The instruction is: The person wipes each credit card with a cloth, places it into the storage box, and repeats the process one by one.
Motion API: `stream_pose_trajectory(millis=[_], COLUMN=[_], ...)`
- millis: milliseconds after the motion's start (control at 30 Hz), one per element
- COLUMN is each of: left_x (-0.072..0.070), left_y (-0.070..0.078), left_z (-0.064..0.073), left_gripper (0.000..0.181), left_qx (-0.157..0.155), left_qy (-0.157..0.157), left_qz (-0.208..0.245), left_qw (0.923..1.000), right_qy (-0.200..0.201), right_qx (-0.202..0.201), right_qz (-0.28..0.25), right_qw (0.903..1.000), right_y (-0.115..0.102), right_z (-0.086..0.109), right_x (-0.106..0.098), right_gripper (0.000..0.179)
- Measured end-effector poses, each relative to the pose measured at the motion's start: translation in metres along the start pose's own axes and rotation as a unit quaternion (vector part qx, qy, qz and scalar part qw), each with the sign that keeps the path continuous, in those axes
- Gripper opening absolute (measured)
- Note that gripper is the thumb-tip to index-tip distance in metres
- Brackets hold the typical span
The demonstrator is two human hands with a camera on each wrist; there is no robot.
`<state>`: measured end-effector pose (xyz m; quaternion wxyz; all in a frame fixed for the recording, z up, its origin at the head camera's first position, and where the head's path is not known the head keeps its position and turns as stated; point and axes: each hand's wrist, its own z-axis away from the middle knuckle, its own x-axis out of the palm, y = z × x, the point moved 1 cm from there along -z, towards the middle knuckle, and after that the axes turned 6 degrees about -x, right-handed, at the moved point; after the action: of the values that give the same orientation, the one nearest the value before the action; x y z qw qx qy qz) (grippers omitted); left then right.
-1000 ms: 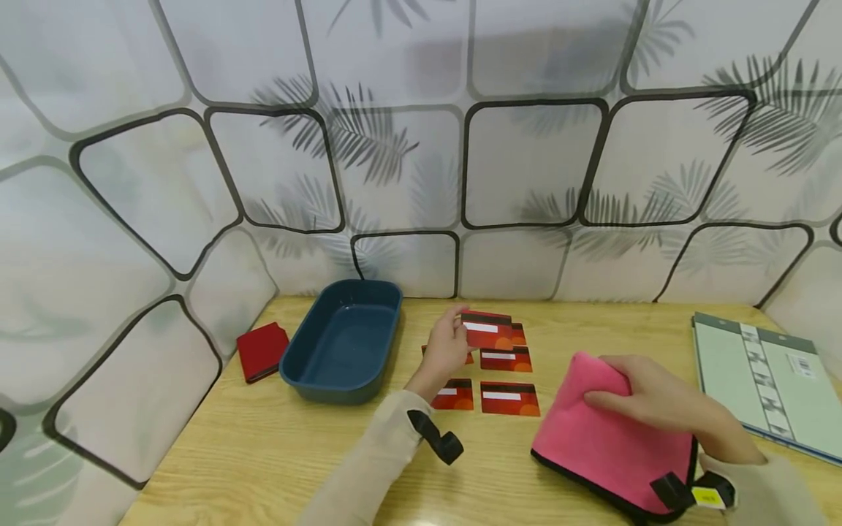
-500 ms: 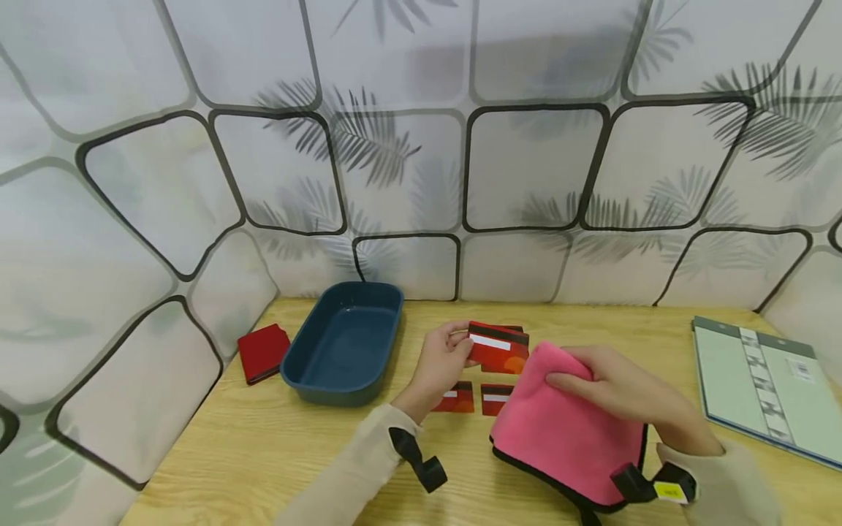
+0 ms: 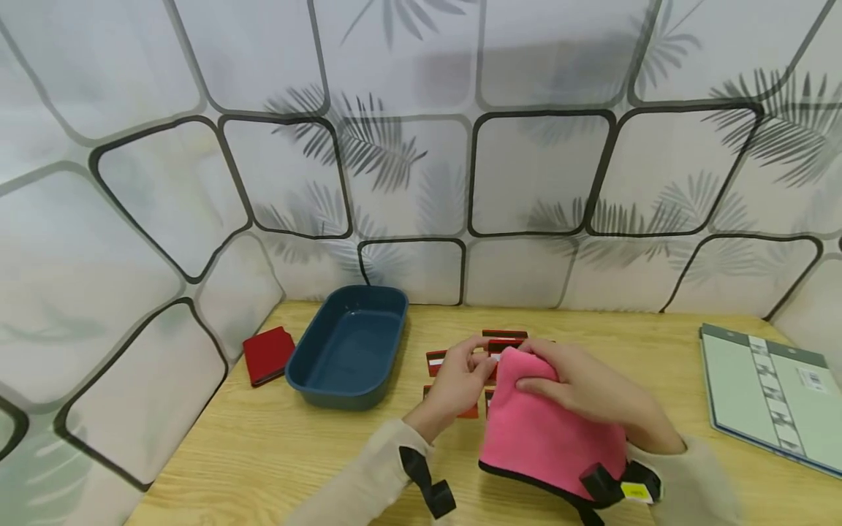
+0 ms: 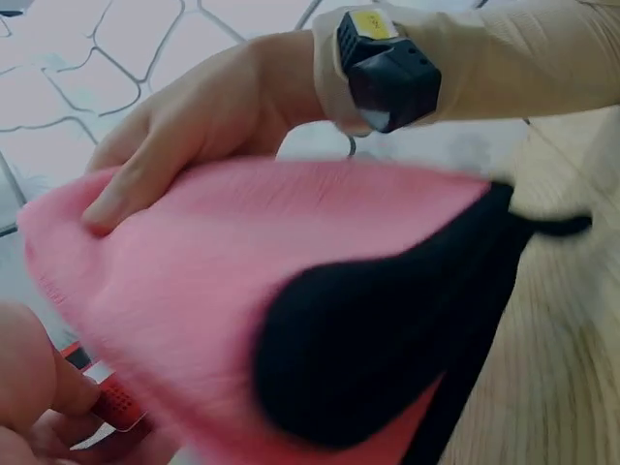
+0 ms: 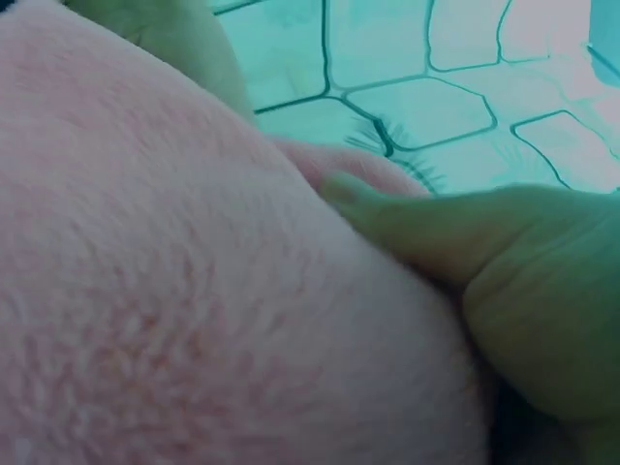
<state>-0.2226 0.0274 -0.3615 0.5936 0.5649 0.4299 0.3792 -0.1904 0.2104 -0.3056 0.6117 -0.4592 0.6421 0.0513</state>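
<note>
A red bank card [image 4: 118, 405] is pinched between the thumb and fingers of my left hand [image 3: 457, 383], just over the table. My right hand [image 3: 588, 387] grips a fluffy pink cleaning cloth [image 3: 549, 446] with black edging, thumb on the near face. The cloth's upper corner comes right up to the card and hides most of it in the head view. In the left wrist view the pink cloth [image 4: 213, 262] hangs across the middle, blurred. More red cards lie on the wood behind and around the left hand, among them a left one [image 3: 435, 361] and a back one [image 3: 505, 334].
A blue rectangular tub [image 3: 338, 400] stands left of the cards. Beyond it lies a dark red wallet-like item [image 3: 268, 356]. A pale green folder [image 3: 743, 387] lies at the right. A patterned curtain [image 3: 533, 175] rises behind the wooden table [image 3: 250, 453].
My right hand has carried the pink cloth leftward to the card. My left hand, still pinching the card, has drawn it lower and towards the cloth.
</note>
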Motion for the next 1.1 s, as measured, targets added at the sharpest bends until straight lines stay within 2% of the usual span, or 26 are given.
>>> stream_pose_trajectory(millis=[133,267,367,500,700,900,1100], left_x=[0.000,0.004,0.007,0.006,0.004,-0.003,-0.005], left_y=[0.000,-0.005,-0.008,-0.008,-0.006,-0.002,0.000], left_z=[0.002,0.003,0.001,0.000,0.003,0.003,0.001], left_gripper=[0.025,0.024,0.026,0.027,0.026,0.024,0.024], left_qx=[0.023,0.035,0.034,0.044,0.067,0.075,0.115], left_qy=[0.003,-0.009,-0.010,-0.017,-0.053,-0.057,-0.040], left_qz=[-0.014,-0.011,-0.015,-0.031,-0.074,-0.083,-0.139], left_qw=[0.9996,0.9993,0.9993,0.9984,0.9936,0.9921,0.9827], right_qy=[0.055,0.089,0.118,0.155,0.183,0.200,0.214], right_qx=[0.013,0.032,0.041,0.054,0.125,0.127,0.157], right_qz=[0.019,0.066,0.111,0.146,0.165,0.188,0.189], right_qw=[0.9982,0.9933,0.9860,0.9755,0.9612,0.9531,0.9455], right_y=[-0.002,-0.002,-0.001,0.000,-0.005,-0.009,-0.014], right_z=[-0.007,-0.003,0.000,-0.002,-0.004,-0.009,-0.013], right_x=[0.006,0.011,0.014,0.017,0.023,0.027,0.027], right_gripper=[0.023,0.027,0.025,0.023,0.050,0.042,0.042])
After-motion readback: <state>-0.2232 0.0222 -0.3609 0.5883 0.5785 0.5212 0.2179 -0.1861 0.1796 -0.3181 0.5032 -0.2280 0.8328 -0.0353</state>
